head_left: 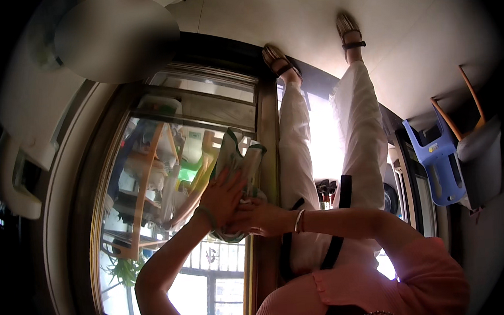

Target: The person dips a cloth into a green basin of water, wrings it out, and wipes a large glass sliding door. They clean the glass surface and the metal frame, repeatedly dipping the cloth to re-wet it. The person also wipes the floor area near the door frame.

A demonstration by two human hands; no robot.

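Near the right edge of the framed glass pane point(182, 286), about mid-height: white cloth point(224, 156) with green trim, bunched, reaching toward the brown frame point(266, 117). Hands together on it. Left hand point(227, 197) flat over the cloth, fingers extended. Right hand point(257, 217) just beside it, overlapping its heel; can't tell if it's gripping. Pane shows a leafy plant point(123, 271) toward its left edge and a barred window point(228, 273) lower right; can't tell reflection from see-through. Room: pale floor point(417, 40), blue plastic stool point(436, 159) off to the right.
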